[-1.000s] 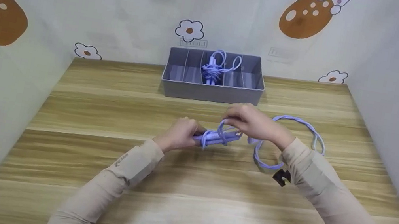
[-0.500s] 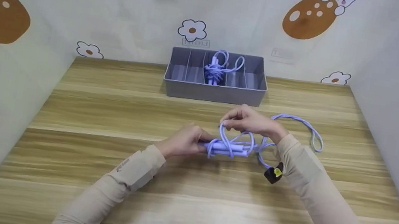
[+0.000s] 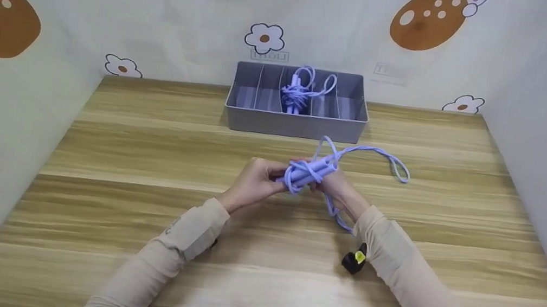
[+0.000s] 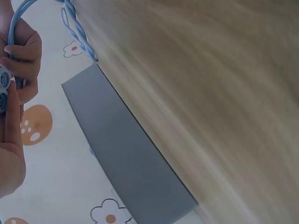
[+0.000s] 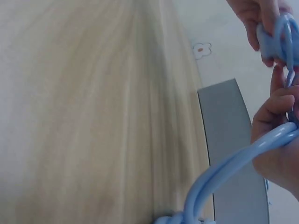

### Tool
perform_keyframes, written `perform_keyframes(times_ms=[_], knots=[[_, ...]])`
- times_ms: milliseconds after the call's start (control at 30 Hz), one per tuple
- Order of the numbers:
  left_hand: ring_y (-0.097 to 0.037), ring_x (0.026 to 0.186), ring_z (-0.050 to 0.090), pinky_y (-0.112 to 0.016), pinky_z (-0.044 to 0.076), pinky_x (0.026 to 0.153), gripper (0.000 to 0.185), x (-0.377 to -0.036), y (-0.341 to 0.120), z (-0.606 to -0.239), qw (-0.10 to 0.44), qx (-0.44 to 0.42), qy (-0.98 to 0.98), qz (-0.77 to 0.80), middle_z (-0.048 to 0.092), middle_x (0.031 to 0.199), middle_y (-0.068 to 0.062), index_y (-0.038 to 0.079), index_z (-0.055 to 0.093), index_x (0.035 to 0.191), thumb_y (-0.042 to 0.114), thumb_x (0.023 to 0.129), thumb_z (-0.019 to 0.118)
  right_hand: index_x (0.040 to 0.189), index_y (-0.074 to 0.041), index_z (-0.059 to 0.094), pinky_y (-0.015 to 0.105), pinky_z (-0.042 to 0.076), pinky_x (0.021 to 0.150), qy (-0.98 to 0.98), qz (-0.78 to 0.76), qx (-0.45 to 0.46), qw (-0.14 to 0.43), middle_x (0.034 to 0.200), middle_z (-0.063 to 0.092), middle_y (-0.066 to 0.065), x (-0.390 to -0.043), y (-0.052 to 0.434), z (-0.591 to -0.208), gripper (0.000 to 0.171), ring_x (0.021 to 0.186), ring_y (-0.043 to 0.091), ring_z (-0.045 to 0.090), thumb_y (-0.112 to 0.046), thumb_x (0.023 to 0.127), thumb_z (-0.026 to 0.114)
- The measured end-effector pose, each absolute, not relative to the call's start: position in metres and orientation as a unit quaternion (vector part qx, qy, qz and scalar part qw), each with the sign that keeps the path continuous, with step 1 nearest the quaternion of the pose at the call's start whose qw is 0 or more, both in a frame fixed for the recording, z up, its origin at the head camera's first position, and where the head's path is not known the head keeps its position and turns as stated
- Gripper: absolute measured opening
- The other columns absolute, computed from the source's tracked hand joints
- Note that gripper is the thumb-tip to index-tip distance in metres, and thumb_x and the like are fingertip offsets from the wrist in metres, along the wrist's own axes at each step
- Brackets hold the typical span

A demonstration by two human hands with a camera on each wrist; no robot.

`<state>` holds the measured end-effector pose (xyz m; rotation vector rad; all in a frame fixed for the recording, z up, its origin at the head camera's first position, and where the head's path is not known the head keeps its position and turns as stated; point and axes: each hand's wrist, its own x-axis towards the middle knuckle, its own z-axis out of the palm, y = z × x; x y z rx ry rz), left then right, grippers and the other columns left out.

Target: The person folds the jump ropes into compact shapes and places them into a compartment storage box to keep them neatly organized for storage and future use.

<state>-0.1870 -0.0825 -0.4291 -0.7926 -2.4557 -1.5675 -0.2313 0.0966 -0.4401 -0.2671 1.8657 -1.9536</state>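
Observation:
A lavender-blue jump rope [image 3: 315, 172] is up off the table, its two handles side by side with cord looped round them. My left hand [image 3: 255, 181] grips the handles at their near-left end. Behind the other end is my right hand [image 3: 338, 187], partly covered by the bundle in the head view. The right wrist view shows the right hand's fingers [image 5: 276, 108] curled round the cord, close beside the left hand [image 5: 257, 16]. A doubled length of cord trails to the right with a loop at its end, and another part hangs below the right hand.
At the back of the wooden table [image 3: 129, 229] stands a grey divided box [image 3: 294, 126]. Its middle compartment holds another wound jump rope [image 3: 295, 94], with loops sticking out over the neighbouring compartment. Patterned walls [image 3: 191, 14] close in the back and sides. A black wrist camera [image 3: 354, 262] hangs under the right sleeve.
The right hand has moved from above the handles down behind them, carrying the cord round. The handles have tilted up to the right, and the trailing cord has been drawn leftward.

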Motion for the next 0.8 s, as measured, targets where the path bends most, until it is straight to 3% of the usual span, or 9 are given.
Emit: perform_keyframes(times_ms=[100,267,333,433,533,800], knots=[[-0.026,0.081,0.067,-0.024,0.053,0.069,0.019,-0.184,-0.083,-0.424,0.061,-0.228,-0.805,-0.545,0.066,0.09,-0.02,-0.009,0.067,0.093,-0.008,0.074,0.066,0.082,-0.005,0.064,0.016,0.034,0.041,0.683,-0.7,-0.059,0.199,0.048,0.047,-0.003,-0.227,0.092,-0.443,0.023,0.042,0.005,0.041,-0.004,0.091,0.043],[-0.033,0.087,0.064,-0.025,0.053,0.074,0.023,-0.177,-0.087,-0.41,0.037,-0.206,-0.795,-0.569,0.063,0.093,-0.026,-0.014,0.063,0.097,-0.01,0.074,0.065,0.062,-0.012,0.054,0.015,0.036,0.038,0.698,-0.696,-0.047,0.164,0.044,0.047,-0.003,-0.221,0.089,-0.446,0.032,0.039,0.004,0.043,0.0,0.09,0.046],[-0.033,0.088,0.064,-0.025,0.052,0.075,0.024,-0.178,-0.089,-0.409,0.028,-0.194,-0.791,-0.58,0.063,0.094,-0.027,-0.015,0.062,0.098,-0.01,0.074,0.065,0.065,-0.009,0.061,0.015,0.035,0.037,0.702,-0.697,-0.052,0.137,0.048,0.053,-0.002,-0.219,0.091,-0.447,0.027,0.039,0.004,0.044,0.0,0.088,0.05],[-0.034,0.089,0.064,-0.026,0.052,0.075,0.026,-0.178,-0.092,-0.409,0.025,-0.176,-0.783,-0.596,0.063,0.095,-0.027,-0.015,0.062,0.098,-0.013,0.073,0.064,0.085,0.001,0.069,0.016,0.034,0.036,0.702,-0.702,-0.067,0.103,0.06,0.063,0.002,-0.216,0.094,-0.449,0.016,0.039,0.003,0.044,-0.002,0.088,0.054],[-0.035,0.089,0.063,-0.026,0.052,0.076,0.027,-0.178,-0.094,-0.409,0.026,-0.16,-0.778,-0.607,0.062,0.095,-0.028,-0.016,0.061,0.099,-0.014,0.072,0.063,0.104,0.008,0.063,0.016,0.035,0.036,0.698,-0.707,-0.075,0.085,0.073,0.068,0.004,-0.212,0.097,-0.449,0.022,0.04,0.002,0.045,-0.003,0.088,0.056],[-0.035,0.088,0.064,-0.026,0.053,0.074,0.025,-0.181,-0.091,-0.415,0.057,-0.129,-0.764,-0.63,0.062,0.094,-0.029,-0.018,0.06,0.097,-0.014,0.073,0.062,0.113,0.008,0.058,0.014,0.038,0.038,0.688,-0.719,-0.057,0.079,0.073,0.068,0.001,-0.196,0.095,-0.44,0.028,0.042,0.003,0.048,-0.003,0.087,0.056]])
